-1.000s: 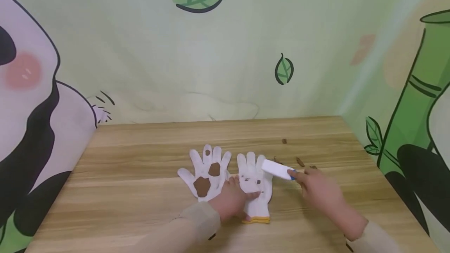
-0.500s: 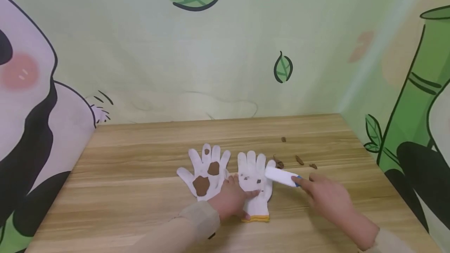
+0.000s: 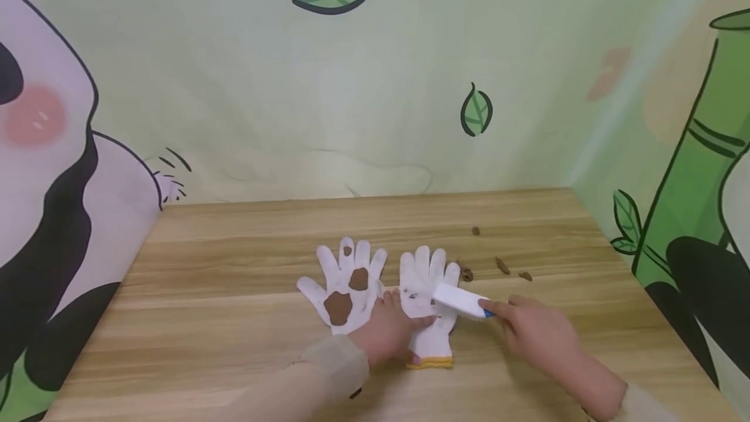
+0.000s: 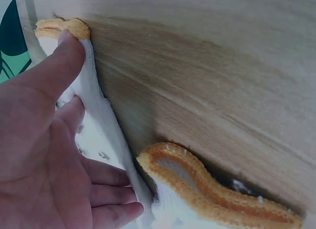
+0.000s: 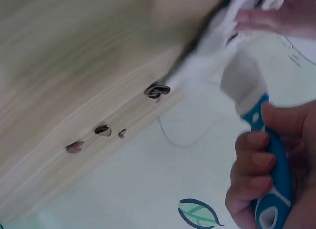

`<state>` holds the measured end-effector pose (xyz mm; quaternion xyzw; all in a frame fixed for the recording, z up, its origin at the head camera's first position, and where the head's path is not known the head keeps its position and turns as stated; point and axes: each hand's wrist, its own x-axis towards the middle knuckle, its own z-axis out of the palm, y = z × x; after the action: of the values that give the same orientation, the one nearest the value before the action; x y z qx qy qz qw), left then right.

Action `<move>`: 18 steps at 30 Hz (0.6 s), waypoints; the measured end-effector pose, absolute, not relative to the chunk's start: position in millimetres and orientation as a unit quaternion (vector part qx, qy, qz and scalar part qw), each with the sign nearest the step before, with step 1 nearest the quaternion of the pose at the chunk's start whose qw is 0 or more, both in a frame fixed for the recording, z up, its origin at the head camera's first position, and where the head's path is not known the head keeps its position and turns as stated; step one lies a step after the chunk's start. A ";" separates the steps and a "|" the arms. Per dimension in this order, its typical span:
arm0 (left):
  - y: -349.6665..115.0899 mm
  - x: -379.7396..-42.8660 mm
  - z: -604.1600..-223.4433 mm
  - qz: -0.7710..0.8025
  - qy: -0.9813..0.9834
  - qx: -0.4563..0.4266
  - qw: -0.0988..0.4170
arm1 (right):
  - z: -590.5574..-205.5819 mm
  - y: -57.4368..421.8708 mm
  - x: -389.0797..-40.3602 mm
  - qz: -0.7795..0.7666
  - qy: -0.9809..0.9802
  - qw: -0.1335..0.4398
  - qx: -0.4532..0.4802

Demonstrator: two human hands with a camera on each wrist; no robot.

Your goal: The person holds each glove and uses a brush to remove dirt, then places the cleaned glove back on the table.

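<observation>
Two white knit gloves lie side by side on the wooden table. The right glove (image 3: 432,344) has a yellow-orange cuff and small dark specks; the left glove (image 3: 313,294) carries brown patches (image 3: 338,309). My left hand (image 3: 388,327) presses on the right glove with fingers extended, its thumb near the cuff in the left wrist view. In my right hand (image 3: 536,331) is a brush (image 5: 274,155), gripped by its blue handle, index finger laid along it. The brush's white head overlaps the right glove's palm, near the little-finger side, with its bristles facing down.
Several brown shrivelled bits lie on the table (image 3: 234,266) right of the gloves, the nearest one (image 3: 466,274) close to the right glove's little finger. A wall covering (image 3: 387,83) printed with pandas, bamboo and leaves rises behind the table's far edge.
The brush has moved from the right glove's fingers down its outer edge, then left onto the palm. My left hand stays in place on the glove.
</observation>
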<state>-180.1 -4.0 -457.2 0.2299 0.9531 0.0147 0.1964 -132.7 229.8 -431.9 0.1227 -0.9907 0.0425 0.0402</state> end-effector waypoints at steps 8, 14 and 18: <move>0.3 -194.0 -452.4 0.042 0.932 0.254 0.254 | -433.6 233.2 -141.2 0.072 -0.991 0.077 0.081; -3.2 -228.4 -437.0 0.042 0.930 0.293 0.220 | -439.2 248.5 -126.1 0.055 -0.996 0.035 0.068; 8.5 -253.4 -433.0 -0.056 0.922 0.346 0.168 | -443.1 250.1 -120.9 0.046 -0.994 0.057 0.087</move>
<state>-253.4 8.5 -433.0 0.3458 0.9215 -0.0559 0.1676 -120.9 250.1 -443.1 0.0873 -0.9935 0.0459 0.0567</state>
